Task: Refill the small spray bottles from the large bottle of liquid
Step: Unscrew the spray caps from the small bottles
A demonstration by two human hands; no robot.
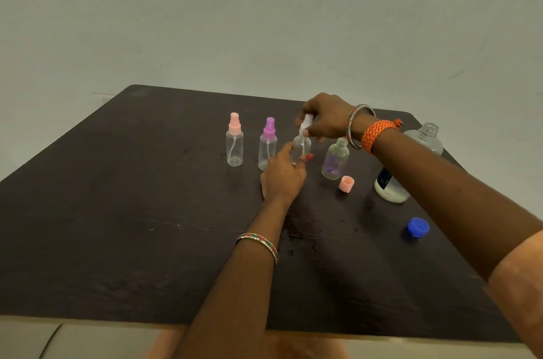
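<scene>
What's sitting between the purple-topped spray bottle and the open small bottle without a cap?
In the head view, the white-topped spray bottle, gripped by both hands: left hand, right hand.

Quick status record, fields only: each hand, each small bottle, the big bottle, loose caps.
left hand: holds white-topped bottle by its body
right hand: grips that bottle's white sprayer
pink-topped bottle: capped, upright
purple-topped bottle: capped, upright
open small bottle: no cap, upright
large bottle: open, partly hidden by forearm
loose caps: pink cap, blue cap, on table
</scene>
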